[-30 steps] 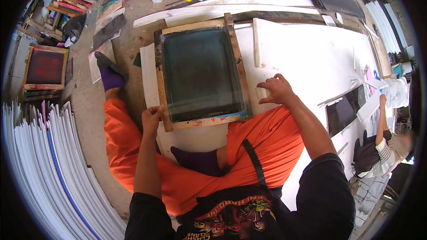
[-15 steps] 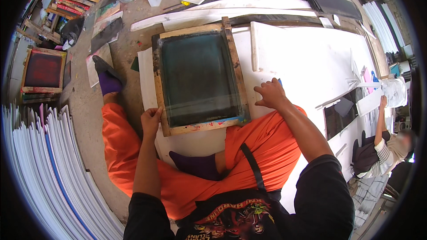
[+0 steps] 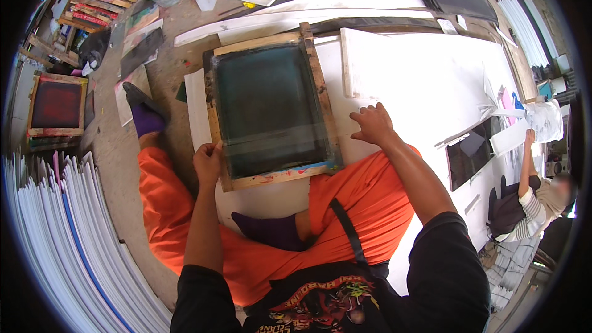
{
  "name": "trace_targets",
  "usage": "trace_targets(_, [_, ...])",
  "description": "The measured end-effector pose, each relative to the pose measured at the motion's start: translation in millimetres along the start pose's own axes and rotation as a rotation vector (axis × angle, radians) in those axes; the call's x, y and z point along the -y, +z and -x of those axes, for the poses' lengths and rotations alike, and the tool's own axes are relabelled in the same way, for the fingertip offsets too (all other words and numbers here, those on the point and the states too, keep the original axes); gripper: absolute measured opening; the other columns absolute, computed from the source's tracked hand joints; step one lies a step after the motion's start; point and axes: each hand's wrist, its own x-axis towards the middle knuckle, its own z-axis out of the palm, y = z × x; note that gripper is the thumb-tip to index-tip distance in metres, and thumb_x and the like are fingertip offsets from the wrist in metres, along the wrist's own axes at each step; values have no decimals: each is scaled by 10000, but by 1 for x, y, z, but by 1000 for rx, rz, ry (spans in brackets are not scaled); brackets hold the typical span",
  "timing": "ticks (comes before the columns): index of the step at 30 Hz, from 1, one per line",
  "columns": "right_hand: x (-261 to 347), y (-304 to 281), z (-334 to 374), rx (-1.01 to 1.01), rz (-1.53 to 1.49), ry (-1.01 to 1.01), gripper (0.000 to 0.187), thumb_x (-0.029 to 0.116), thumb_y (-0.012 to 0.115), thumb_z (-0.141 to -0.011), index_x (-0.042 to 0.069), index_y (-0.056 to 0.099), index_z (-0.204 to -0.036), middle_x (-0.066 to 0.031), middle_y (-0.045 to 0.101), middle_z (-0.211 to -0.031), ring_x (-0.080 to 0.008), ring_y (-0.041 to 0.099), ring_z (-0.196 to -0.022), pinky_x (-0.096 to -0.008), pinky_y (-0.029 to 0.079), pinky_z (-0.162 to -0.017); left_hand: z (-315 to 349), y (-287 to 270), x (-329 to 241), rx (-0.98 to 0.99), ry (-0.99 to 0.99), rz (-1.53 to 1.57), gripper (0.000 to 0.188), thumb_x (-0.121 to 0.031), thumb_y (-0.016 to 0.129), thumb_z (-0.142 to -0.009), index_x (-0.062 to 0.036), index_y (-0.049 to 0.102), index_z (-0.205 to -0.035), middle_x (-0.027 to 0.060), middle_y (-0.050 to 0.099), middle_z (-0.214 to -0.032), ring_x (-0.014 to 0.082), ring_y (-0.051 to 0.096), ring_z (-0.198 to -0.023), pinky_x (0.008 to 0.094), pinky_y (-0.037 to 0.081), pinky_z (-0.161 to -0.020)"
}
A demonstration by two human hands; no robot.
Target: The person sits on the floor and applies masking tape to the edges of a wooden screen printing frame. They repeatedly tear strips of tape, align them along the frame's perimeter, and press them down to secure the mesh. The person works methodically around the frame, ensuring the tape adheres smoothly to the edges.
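The framed screen [image 3: 266,98] lies flat on pale boards in front of the seated person, its long axis running away from the body, the far end leaning a little to the person's left. The mesh is a dark, smoky green, bluer toward the far end and nearly black near the person, set in worn, stained wood; I see splashes of blue and red on the near rail, and the right-hand rail juts past the far corner. A translucent band [image 3: 277,139] crosses the mesh near that near end. The left hand [image 3: 207,159] is at the left rail, close to the near corner, thumb and fingers pinched together; I can't tell whether they grip the wood or something thin. The screen therefore stretches to the right of that pinch and mostly beyond it. Over on the other side, just apart from the right rail, the right hand [image 3: 374,124] hangs palm down above the white board [image 3: 425,74], fingers bent; whether it grasps anything, I can't tell.
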Motion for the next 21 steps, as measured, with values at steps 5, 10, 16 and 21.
trace_targets(5, [-2, 12, -1, -69, -43, 0, 539, 542, 806, -835, 204, 709, -1243, -77, 724, -1102, -264, 660, -1122, -441, 460, -998, 1, -10, -25, 55, -94, 193, 304, -242, 801, -963, 54, 734, -973, 53, 711, -798, 112, 643, -703, 279, 528, -673])
trace_targets(10, [5, 17, -10, -96, -5, -58, 530, 508, 839, -803, 184, 721, -1206, -88, 731, -1082, -279, 665, -1096, -445, 470, -983, -1, -21, -36, 60, -107, 214, 266, -222, 793, -970, 36, 731, -981, 29, 694, -814, 89, 617, -684, 248, 515, -656])
trace_targets(16, [21, 22, -23, -77, 64, -97, 340, 357, 798, -836, 142, 750, -1095, -101, 735, -1078, -273, 669, -1079, -438, 474, -964, -3, -30, -52, 59, -96, 211, 265, -225, 792, -970, 33, 735, -987, 25, 692, -809, 90, 609, -658, 250, 514, -633])
trace_targets(21, [33, 23, -33, -38, 106, -105, 226, 207, 733, -832, 106, 758, -1033, -106, 735, -1065, -273, 669, -1061, -435, 477, -945, -3, -37, -59, 61, -100, 175, 263, -221, 788, -969, 36, 740, -989, 23, 690, -809, 86, 611, -657, 245, 516, -629])
